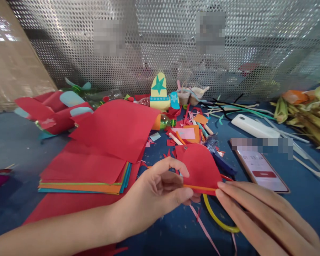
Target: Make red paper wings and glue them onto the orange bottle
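Observation:
My left hand (160,192) pinches the left lower corner of a rounded red paper piece (201,167) between thumb and fingers. A thin orange stick (200,187) runs along the piece's bottom edge. My right hand (261,213) has its fingers stretched out together, the fingertips touching the right end of that edge. Under the hands a yellow-green ring (218,220) lies on the blue table (304,199).
A stack of red, orange and blue-green paper sheets (96,167) lies to the left. A phone (261,170) and a white case (253,126) lie to the right, green leaves (309,113) at far right. Paper scraps, a star-marked paper craft (159,92) and bottles stand behind. A perforated metal screen (160,42) closes the back.

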A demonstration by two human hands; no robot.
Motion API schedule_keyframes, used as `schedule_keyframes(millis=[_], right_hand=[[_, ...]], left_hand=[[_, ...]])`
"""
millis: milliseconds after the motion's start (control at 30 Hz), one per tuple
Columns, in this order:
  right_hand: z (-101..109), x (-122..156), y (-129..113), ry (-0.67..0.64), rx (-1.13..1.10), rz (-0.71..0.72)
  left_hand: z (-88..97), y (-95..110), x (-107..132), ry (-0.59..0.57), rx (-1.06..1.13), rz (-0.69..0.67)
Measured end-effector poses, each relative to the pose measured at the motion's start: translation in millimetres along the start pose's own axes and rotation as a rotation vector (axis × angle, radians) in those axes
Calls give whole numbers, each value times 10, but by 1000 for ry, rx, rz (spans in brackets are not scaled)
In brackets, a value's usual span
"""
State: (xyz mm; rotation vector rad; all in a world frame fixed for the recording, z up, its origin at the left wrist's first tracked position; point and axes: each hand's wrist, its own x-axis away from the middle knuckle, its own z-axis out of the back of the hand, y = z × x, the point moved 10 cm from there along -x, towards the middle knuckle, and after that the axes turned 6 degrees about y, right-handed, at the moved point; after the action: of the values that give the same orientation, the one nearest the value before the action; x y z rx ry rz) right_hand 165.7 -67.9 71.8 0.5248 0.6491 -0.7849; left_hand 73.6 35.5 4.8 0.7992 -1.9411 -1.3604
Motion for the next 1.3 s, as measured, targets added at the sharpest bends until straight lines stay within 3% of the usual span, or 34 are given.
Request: schedule_keyframes(millis=[167, 300, 367, 433, 633, 767, 867, 1033, 1133, 1233, 1300], right_hand=[[-34, -16, -4, -14, 5, 63], [-1, -56, -55, 50, 24, 119], [-3, -78, -30, 62, -4, 82], [-51, -91, 64, 39, -80, -30], [-297, 25, 492, 64, -457, -554], [-516, 74, 507, -12, -717, -682], [-542, 84, 533, -13, -745, -726], [-594, 81, 561, -19, -723, -776], [-661, 49, 529, -93, -714, -775], [-643, 19, 570, -193, -539, -725], [-507, 6, 709, -166, -297, -680]], left_hand=[[48, 59, 0, 60, 21, -47], [110, 132, 36, 134, -131, -140], [120, 187, 63, 158, -237, -207], [125, 248, 93, 179, -364, -285], [84, 421, 182, 193, -663, -566], [39, 466, 210, 182, -762, -686], [16, 480, 216, 161, -799, -730], [45, 426, 171, 132, -855, -673], [124, 327, 156, 121, -856, -600], [342, 200, 163, 202, -793, -509], [547, 86, 166, 294, -720, -414]])
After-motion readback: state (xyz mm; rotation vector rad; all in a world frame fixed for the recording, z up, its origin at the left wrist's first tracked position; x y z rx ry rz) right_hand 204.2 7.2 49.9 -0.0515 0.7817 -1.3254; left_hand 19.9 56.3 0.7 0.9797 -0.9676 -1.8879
